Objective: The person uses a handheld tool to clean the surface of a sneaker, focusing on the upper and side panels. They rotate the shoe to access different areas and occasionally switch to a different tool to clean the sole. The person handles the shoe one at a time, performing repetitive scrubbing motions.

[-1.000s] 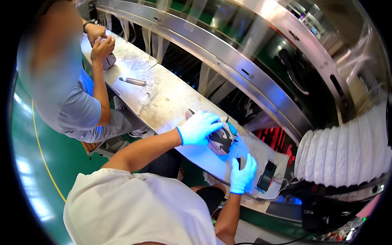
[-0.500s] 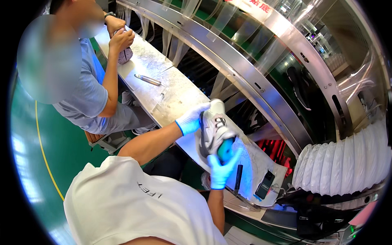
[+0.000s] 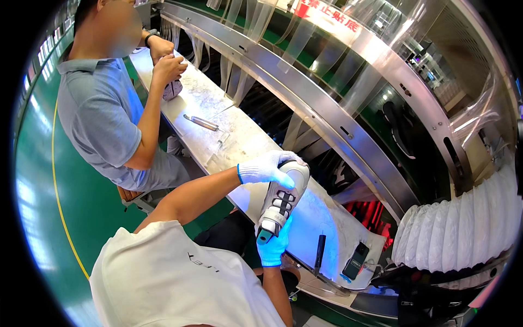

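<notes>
The shoe [image 3: 284,200] is up over the bench [image 3: 313,223], toe pointing away from its holder. The left hand [image 3: 268,168] is clamped on the toe; the right hand [image 3: 274,248] grips the heel end, fingers partly hidden. Near the right hand lie a black rod [image 3: 320,252] and, farther right, a phone [image 3: 356,262].

Over the bench's [image 3: 248,128] near edge, the left hand [image 3: 267,168] grips a white sneaker [image 3: 283,200] by its toe, the right hand [image 3: 274,249] its heel.
</notes>
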Action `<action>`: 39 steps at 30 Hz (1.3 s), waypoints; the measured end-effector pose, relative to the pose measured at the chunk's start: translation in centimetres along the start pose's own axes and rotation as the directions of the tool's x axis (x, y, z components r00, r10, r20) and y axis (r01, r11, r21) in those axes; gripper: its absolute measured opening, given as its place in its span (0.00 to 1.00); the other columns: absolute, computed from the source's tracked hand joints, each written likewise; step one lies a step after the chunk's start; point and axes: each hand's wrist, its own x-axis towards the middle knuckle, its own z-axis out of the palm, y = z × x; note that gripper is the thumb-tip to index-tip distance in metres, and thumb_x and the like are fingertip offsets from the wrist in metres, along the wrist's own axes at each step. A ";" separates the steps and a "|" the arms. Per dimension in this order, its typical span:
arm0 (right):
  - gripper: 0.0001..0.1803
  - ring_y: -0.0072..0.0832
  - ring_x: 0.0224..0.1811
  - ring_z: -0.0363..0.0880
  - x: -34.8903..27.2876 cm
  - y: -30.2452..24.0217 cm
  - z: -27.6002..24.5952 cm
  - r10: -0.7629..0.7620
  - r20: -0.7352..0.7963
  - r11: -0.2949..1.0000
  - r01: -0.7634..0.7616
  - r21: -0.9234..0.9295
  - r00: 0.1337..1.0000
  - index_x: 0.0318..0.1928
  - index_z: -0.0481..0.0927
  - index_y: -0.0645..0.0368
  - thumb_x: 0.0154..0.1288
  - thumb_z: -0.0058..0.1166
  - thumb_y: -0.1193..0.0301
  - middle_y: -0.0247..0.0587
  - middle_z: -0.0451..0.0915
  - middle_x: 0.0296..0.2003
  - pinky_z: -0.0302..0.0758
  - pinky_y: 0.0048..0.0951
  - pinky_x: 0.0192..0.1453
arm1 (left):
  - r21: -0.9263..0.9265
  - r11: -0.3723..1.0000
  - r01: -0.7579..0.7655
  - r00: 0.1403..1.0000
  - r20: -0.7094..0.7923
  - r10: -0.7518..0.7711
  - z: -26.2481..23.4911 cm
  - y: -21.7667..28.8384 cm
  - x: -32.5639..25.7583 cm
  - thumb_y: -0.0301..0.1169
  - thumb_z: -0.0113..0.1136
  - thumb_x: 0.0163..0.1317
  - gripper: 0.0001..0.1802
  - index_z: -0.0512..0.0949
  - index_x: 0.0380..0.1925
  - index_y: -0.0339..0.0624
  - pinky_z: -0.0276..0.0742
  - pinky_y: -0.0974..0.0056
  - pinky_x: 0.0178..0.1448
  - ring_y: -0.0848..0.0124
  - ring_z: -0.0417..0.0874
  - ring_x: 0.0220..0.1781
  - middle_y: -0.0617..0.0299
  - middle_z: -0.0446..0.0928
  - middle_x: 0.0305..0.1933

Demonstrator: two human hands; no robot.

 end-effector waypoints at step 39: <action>0.41 0.42 0.69 0.85 0.6 -1.5 -8.1 0.379 0.007 0.856 -0.354 0.376 0.925 0.82 0.68 0.70 0.72 0.70 0.77 0.55 0.79 0.73 0.82 0.41 0.73 | -0.976 0.046 0.214 0.912 0.183 -0.366 6.9 4.4 -6.1 0.54 0.62 0.80 0.25 0.80 0.61 0.47 0.93 0.52 0.55 0.60 0.92 0.49 0.58 0.88 0.52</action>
